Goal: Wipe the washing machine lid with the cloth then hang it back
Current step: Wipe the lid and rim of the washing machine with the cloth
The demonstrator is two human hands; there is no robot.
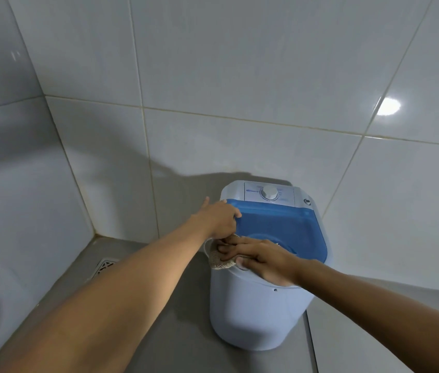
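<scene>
A small white washing machine [253, 313] stands on the grey floor against the tiled wall, with a blue lid [280, 224] on top and a white dial [269, 193] behind it. A beige woven cloth [219, 261] lies on the lid's near left edge. My right hand [261, 255] lies flat on the cloth, fingers stretched out and pressing it down. My left hand [219, 218] rests on the lid's left rim, fingers curled over the edge and the thumb sticking out toward the wall. Most of the cloth is hidden under my right hand.
White tiled walls [213, 76] meet in a corner at the left. A metal floor drain [105, 266] sits in the grey floor to the left of the machine. A floor joint line [311, 340] runs along the machine's right side.
</scene>
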